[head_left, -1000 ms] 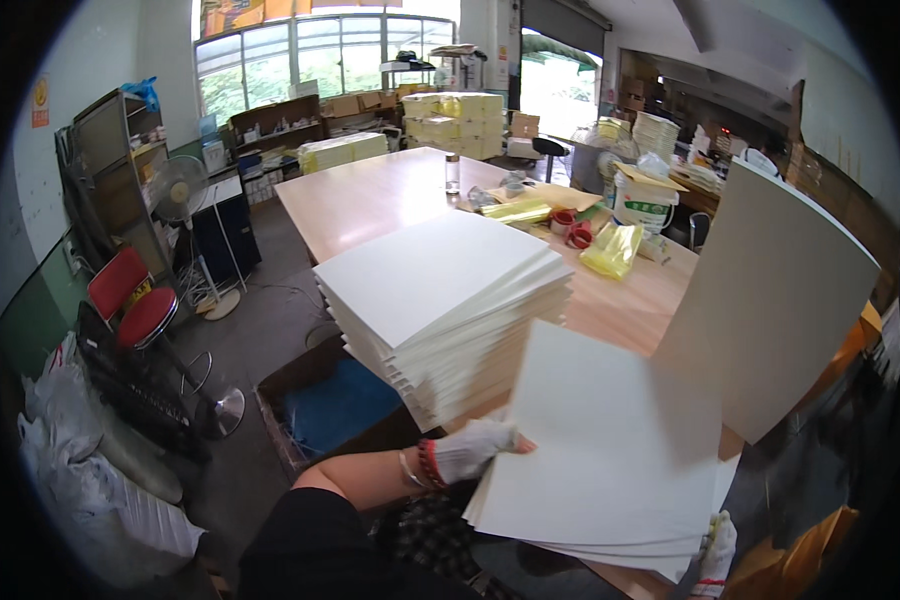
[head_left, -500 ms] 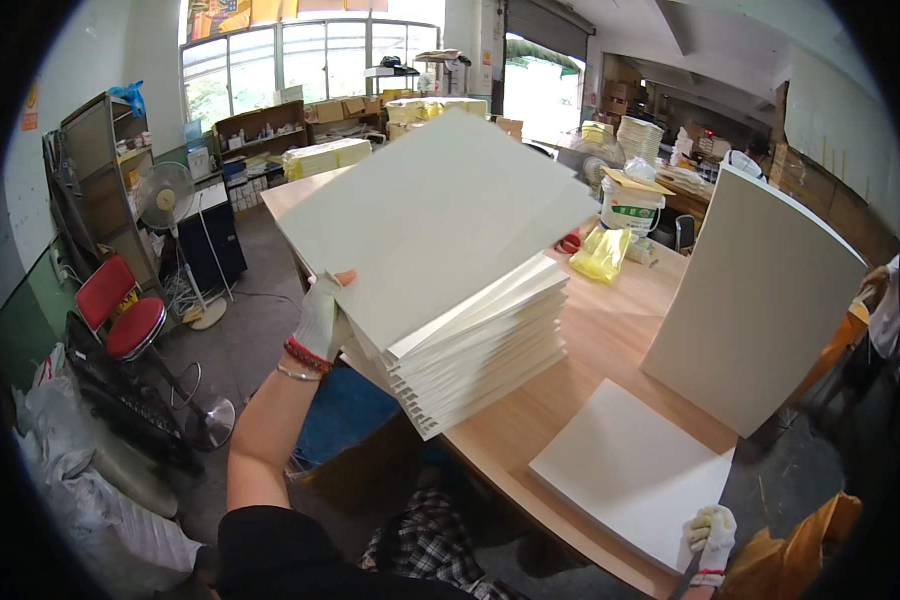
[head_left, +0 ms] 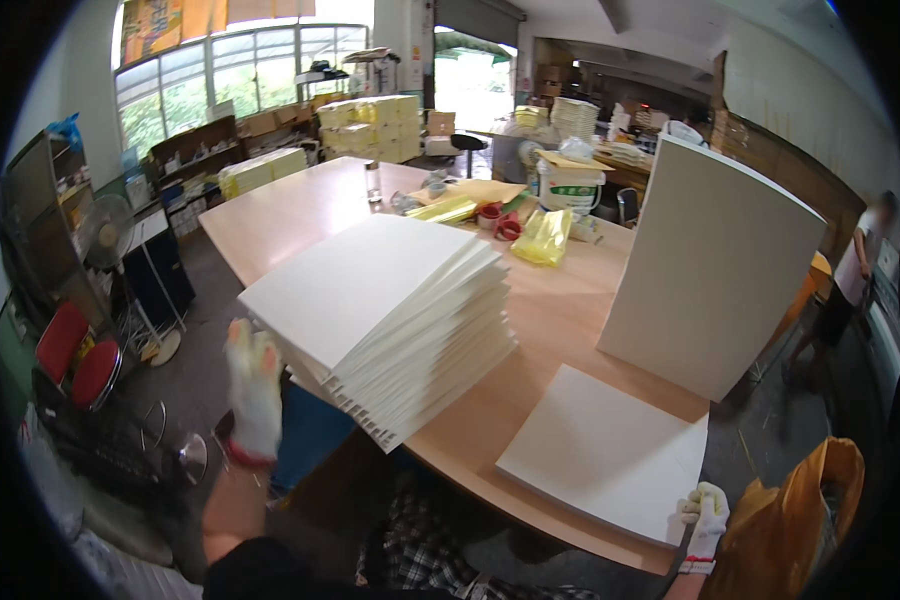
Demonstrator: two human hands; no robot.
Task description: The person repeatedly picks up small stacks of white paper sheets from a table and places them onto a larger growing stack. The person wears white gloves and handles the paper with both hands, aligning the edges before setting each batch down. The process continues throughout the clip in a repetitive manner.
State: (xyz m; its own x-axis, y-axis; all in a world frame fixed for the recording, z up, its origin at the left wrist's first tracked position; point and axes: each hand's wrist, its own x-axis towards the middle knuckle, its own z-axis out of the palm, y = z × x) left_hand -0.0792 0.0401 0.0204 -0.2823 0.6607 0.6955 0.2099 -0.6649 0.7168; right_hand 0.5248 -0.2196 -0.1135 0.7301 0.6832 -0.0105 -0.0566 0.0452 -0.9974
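My left hand (head_left: 254,385), in a white glove and slightly blurred, is beside the near-left corner of a tall stack of white sheets (head_left: 370,285). Its fingers look stretched out with nothing in them. The stack's layers are fanned unevenly along the right side. At lower right, my gloved right hand (head_left: 707,508) is closed at the near corner of a low pile of white boards (head_left: 605,450). Something dark shows beside its wrist; what the fingers hold is hidden. A tall stack of large boards (head_left: 715,265) stands upright behind that pile.
On the wooden table (head_left: 300,205) are red tape rolls (head_left: 500,222), a yellow plastic bag (head_left: 543,237), a glass jar (head_left: 373,182) and a white bucket (head_left: 568,187). An orange-brown sack (head_left: 785,525) is at right. A person (head_left: 855,265) stands farther right; a red chair (head_left: 75,355) is left.
My left hand has let go of the white sheet it held raised; the sheet now lies on the tall stack. That hand has moved down and left. My right hand stays at the boards' corner.
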